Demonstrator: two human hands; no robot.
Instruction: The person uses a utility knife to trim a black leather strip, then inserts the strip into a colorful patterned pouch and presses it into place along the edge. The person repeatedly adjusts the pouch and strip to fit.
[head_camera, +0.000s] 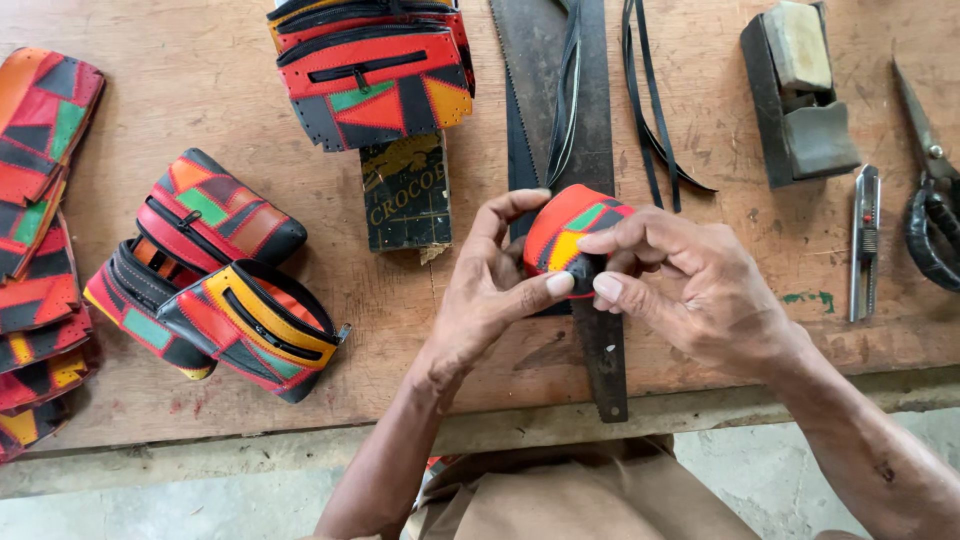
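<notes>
A: Entry. Where is the small red leather patchwork piece with green, yellow and black panels (572, 232)?

B: Centre of the frame, held above the table. The left hand (492, 285) cups it from the left, index finger curled over its top, thumb pressed to its lower black edge. The right hand (690, 280) meets it from the right; thumb and forefinger pinch the same lower edge, remaining fingers bent loosely above. The two thumbnails sit just beside each other.

A: Edges and open room?

B: Directly beneath lies a long dark hand saw blade (570, 150), running from the top of the frame to the table's near edge. Just left of the hands is a small black printed box (406, 193). Bare wood shows below the left hand and to the right of the right hand, up to a metal utility knife (865, 243) and black-handled scissors (930, 200) at the right edge.

A: Surface and surroundings?

B: Worn, scratched wooden table (230, 100). Finished patchwork zip pouches (225, 275) cluster at lower left, a stack of patchwork pouches (372, 70) at top centre, and flat patchwork panels (35, 250) along the left edge. Black leather strips (650, 110) and a grey block in a dark holder (797, 90) lie at the upper right. Grey concrete floor below.
</notes>
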